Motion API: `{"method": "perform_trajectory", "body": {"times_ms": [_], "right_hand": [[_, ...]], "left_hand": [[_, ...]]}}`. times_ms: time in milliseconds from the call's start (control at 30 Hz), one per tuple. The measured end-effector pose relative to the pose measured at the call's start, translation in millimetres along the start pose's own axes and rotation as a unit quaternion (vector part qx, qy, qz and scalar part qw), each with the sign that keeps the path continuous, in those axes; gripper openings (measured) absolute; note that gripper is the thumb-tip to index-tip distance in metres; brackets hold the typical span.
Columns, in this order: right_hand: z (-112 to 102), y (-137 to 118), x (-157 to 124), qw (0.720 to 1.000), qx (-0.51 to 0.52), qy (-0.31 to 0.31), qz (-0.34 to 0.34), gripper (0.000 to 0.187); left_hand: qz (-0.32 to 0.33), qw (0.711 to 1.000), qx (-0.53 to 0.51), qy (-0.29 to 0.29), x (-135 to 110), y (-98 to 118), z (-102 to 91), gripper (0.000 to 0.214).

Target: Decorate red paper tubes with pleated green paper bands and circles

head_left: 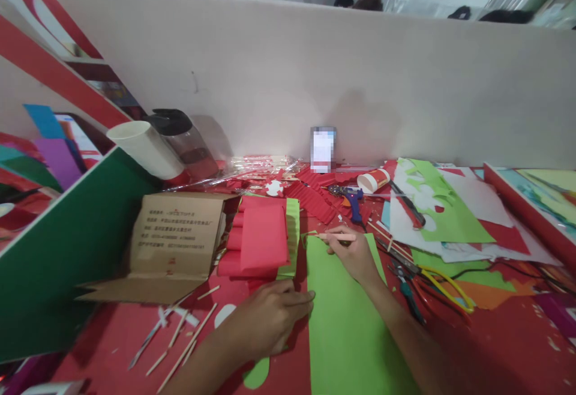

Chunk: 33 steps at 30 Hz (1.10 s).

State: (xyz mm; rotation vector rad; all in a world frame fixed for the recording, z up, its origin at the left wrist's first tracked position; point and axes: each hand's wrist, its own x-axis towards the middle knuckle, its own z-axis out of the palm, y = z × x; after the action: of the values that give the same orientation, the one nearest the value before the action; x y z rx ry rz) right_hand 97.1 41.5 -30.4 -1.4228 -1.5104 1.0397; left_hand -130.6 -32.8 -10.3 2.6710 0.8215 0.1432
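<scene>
My right hand [353,256] grips a pale pencil [338,237] in a writing hold, its tip at the top left corner of a bright green sheet of paper [348,335]. A curved line shows faintly near the tip. With its fingers stretched out, my left hand [274,314] rests at the left edge of this sheet, fingertips touching it. Just beyond the left hand sits a red and green paper piece [264,236] with rolled red strips. A green cutout with a rounded end [257,374] lies partly under my left forearm.
A cardboard box [175,236] stands left, beside a green board [81,251]. Thin wooden sticks [189,338] lie in front. Behind are a phone [323,150] and a blue glue gun [354,200]. To the right are yellow-handled scissors [445,287], pliers [407,290], a utility knife [407,203] and cut paper [450,209].
</scene>
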Motion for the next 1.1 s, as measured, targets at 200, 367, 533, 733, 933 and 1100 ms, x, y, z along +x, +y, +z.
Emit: {"method": "perform_trajectory", "body": {"times_ms": [200,367,533,733,933,1100], "right_hand": [[0.2,2.4,0.2,1.0,0.0,0.0,0.004,0.024],[0.5,2.3,1.7,1.0,-0.004,0.004,-0.002,0.025],[0.2,2.1,1.3,1.0,-0.005,-0.005,0.0,0.024],[-0.2,2.9,0.1,1.0,-0.006,-0.003,0.003,0.023],[0.5,1.8,1.5,1.0,-0.003,-0.008,-0.001,0.026],[-0.1,3.4,1.0,1.0,-0.009,-0.008,-0.004,0.021]], "left_hand": [[0.001,1.0,0.001,-0.003,1.0,0.6,-3.0,0.042],[0.0,1.0,-0.007,-0.004,1.1,0.9,-3.5,0.043],[-0.009,1.0,-0.008,-0.009,0.9,1.8,-3.4,0.045],[-0.005,1.0,-0.011,-0.007,-0.1,1.6,-2.1,0.042],[-0.014,1.0,-0.009,-0.014,-0.2,2.2,-2.3,0.043],[-0.008,1.0,-0.005,-0.008,0.6,1.3,-1.7,0.044]]}}
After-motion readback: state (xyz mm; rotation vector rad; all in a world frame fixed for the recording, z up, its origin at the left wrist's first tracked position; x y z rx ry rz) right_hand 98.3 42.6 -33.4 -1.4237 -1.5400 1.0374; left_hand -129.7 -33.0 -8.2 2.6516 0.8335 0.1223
